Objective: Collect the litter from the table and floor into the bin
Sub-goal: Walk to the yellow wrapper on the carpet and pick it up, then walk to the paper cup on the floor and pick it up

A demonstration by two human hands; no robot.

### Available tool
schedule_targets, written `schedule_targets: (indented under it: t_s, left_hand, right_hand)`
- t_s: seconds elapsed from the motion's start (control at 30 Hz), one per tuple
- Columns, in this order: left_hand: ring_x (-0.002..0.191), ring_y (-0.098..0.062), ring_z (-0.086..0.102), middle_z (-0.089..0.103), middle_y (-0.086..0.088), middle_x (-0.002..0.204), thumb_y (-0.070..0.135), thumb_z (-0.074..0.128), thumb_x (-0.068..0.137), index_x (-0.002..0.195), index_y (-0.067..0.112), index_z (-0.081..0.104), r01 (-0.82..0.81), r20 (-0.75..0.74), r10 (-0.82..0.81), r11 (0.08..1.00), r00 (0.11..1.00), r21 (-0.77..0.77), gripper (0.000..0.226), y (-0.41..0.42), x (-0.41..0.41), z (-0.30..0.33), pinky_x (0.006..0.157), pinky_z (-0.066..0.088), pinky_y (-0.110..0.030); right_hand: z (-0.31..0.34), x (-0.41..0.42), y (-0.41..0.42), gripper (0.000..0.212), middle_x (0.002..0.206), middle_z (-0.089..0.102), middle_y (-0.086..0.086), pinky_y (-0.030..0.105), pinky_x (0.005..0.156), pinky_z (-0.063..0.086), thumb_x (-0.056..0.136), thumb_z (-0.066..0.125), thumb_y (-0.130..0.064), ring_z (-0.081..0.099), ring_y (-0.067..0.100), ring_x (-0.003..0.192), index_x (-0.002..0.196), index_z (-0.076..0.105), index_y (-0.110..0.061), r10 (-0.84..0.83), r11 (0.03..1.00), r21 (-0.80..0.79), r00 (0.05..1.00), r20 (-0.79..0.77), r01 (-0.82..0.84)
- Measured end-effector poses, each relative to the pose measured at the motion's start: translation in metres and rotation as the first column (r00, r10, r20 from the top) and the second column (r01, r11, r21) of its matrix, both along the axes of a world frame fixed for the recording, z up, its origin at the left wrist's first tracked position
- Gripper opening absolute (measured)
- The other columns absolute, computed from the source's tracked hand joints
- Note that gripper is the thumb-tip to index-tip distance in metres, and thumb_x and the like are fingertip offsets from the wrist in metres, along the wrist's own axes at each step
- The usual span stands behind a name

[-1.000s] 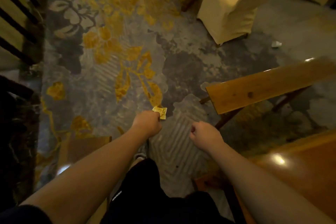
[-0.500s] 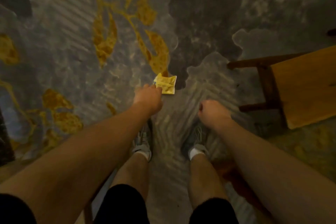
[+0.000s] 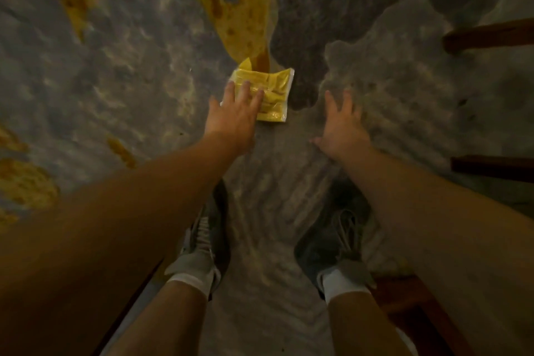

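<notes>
Reaching down now, left hand (image 3: 231, 121) has gone from a fist to spread fingers landing on the crumpled yellow plastic wrapper (image 3: 270, 92) lying on the patterned grey carpet (image 3: 115, 81), not gripped yet; right hand (image 3: 342, 127) open too, empty

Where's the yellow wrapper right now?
Head view, centre: the yellow wrapper lies on the carpet ahead of the shoes, under the left hand's spread fingers.
</notes>
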State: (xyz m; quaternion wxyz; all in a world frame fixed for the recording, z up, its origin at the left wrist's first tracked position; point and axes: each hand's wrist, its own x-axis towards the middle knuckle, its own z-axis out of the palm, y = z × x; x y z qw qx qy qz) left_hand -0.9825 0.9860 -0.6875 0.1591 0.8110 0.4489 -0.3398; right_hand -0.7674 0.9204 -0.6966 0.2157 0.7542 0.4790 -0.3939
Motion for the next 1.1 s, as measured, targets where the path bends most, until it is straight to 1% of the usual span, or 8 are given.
schedule_targets:
  t_s: [0.3,0.4,0.47,0.53,0.63,0.8,0.93,1.1]
  left_hand:
    - [0.114,-0.043,0.053,0.054,-0.018,0.127,0.018,0.057,0.092,0.127,0.011,0.046,-0.009,0.118,0.002,0.998,0.993,0.058,0.037,0.028,0.007,-0.020,0.088,0.047,-0.057]
    - [0.103,-0.042,0.059,0.060,-0.019,0.116,0.023,0.060,0.092,0.118,0.009,0.053,-0.064,0.228,0.046,0.996,0.973,0.069,0.031,0.031,0.009,-0.005,0.078,0.049,-0.052]
    - [0.097,-0.042,0.060,0.062,-0.019,0.110,0.020,0.056,0.091,0.111,0.009,0.058,-0.134,0.333,0.106,0.989,0.937,0.062,0.024,0.031,0.009,0.018,0.072,0.048,-0.048]
    - [0.093,-0.041,0.062,0.064,-0.018,0.104,0.019,0.055,0.089,0.103,0.010,0.063,-0.231,0.416,0.203,0.973,0.887,0.019,0.018,0.029,0.005,0.054,0.069,0.047,-0.043]
    - [0.086,-0.039,0.065,0.068,-0.016,0.095,0.021,0.057,0.087,0.095,0.015,0.067,-0.359,0.427,0.346,0.932,0.835,-0.054,0.013,0.032,0.000,0.119,0.066,0.049,-0.040]
    - [0.076,-0.031,0.069,0.072,-0.008,0.078,0.028,0.065,0.082,0.089,0.023,0.070,-0.526,0.482,0.514,0.842,0.710,-0.123,0.010,0.049,-0.014,0.270,0.059,0.048,-0.035]
    - [0.082,-0.026,0.070,0.075,-0.005,0.083,0.034,0.067,0.083,0.086,0.026,0.070,-0.605,0.492,0.601,0.777,0.630,-0.174,0.009,0.067,-0.018,0.400,0.059,0.044,-0.031]
    - [0.088,-0.028,0.068,0.074,-0.007,0.085,0.032,0.065,0.081,0.070,0.028,0.060,-0.581,0.571,0.565,0.794,0.596,-0.180,0.012,0.109,-0.019,0.558,0.060,0.044,-0.033]
  right_hand:
    - [-0.042,0.001,-0.023,0.107,0.164,-0.017,0.009,0.057,0.117,0.015,0.087,0.070,-0.046,-0.010,0.048,0.147,0.156,-0.009,-0.030,0.010,0.997,0.071,1.000,0.002,-0.010]
    - [-0.035,0.008,-0.012,0.099,0.165,-0.014,0.007,0.056,0.117,0.017,0.090,0.067,-0.044,-0.004,0.046,0.148,0.157,-0.005,-0.032,0.063,0.998,0.003,0.998,-0.003,-0.063]
    - [-0.016,0.024,0.023,0.080,0.166,0.002,0.009,0.053,0.119,0.022,0.095,0.060,-0.044,0.011,0.041,0.148,0.157,0.015,-0.022,0.172,0.973,-0.135,0.979,-0.105,-0.186]
    - [0.026,0.037,0.058,0.061,0.159,0.029,0.016,0.044,0.116,0.029,0.100,0.051,-0.041,0.032,0.037,0.143,0.149,0.036,-0.007,0.165,0.966,-0.169,0.969,-0.182,-0.196]
    - [0.100,0.046,0.080,0.045,0.146,0.048,0.020,0.038,0.109,0.035,0.101,0.050,-0.026,0.046,0.034,0.133,0.141,0.048,-0.005,0.188,0.978,-0.077,0.978,-0.092,-0.196]
    - [0.278,0.035,0.067,0.036,0.133,0.061,0.015,0.036,0.101,0.045,0.096,0.056,-0.033,0.056,0.031,0.121,0.127,0.061,-0.014,0.041,0.994,-0.086,0.979,-0.197,-0.059]
    - [0.430,0.027,0.063,0.030,0.128,0.062,0.008,0.031,0.097,0.042,0.096,0.053,-0.034,0.055,0.024,0.119,0.121,0.060,-0.018,-0.005,0.997,0.078,0.985,-0.173,0.019]
    - [0.589,0.021,0.077,0.031,0.125,0.057,0.004,0.035,0.097,0.042,0.094,0.048,-0.037,0.052,0.023,0.120,0.120,0.055,-0.022,-0.033,0.957,0.287,0.998,-0.049,0.046]
